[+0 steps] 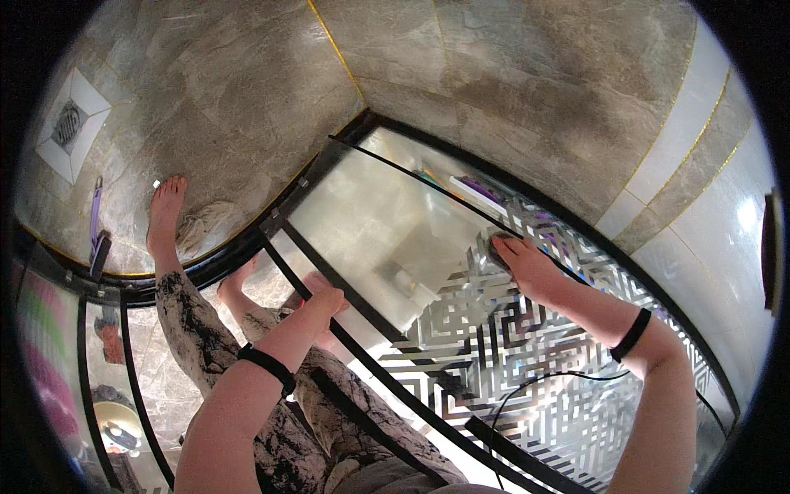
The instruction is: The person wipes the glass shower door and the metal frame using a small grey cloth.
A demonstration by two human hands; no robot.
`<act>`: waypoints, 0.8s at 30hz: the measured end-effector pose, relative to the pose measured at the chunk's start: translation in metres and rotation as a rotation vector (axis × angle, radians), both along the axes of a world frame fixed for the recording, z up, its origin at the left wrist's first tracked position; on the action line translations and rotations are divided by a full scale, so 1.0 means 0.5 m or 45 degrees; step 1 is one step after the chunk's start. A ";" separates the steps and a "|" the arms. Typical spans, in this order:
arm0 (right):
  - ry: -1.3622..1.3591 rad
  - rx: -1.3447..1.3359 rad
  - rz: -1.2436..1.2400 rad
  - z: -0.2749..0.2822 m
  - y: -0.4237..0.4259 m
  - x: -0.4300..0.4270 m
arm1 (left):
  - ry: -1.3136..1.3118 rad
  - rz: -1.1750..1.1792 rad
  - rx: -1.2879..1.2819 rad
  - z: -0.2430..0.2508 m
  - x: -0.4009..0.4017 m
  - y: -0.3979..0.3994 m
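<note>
My left hand (324, 302) grips the black-trimmed edge of a glass shower door (364, 327), its fingers partly seen through the glass. With my right hand (524, 262) I press a dark grey scrubbing pad (498, 252) to the inner face of a glass panel (469, 346), close to a thin black strip. A silver geometric maze pattern covers much of this panel; a plain, reflective stretch (345, 204) lies toward its far end. Part of the pad is hidden beneath my fingers.
A black curved sill (210, 272) borders the tiled floor (247, 92), my feet on either side. Beyond lie a floor drain (69, 123), a purple-handled tool (95, 216) and a crumpled cloth (207, 227). A black cable (524, 384) hangs near my right arm.
</note>
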State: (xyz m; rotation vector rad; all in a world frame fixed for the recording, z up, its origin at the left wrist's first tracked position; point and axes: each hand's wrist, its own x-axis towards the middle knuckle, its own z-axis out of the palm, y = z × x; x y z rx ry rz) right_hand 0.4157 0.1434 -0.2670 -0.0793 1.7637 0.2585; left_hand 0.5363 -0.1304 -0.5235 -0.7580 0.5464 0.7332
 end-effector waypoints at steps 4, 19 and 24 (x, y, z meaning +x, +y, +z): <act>0.069 0.033 0.123 -0.148 0.040 0.012 | 0.038 -0.025 -0.012 -0.002 -0.011 0.055; 0.273 0.392 0.159 -0.708 -0.003 0.021 | 0.070 -0.108 -0.128 -0.049 -0.006 0.087; 0.154 0.449 0.079 -0.838 -0.025 0.018 | 0.032 -0.190 -0.209 -0.094 0.011 0.045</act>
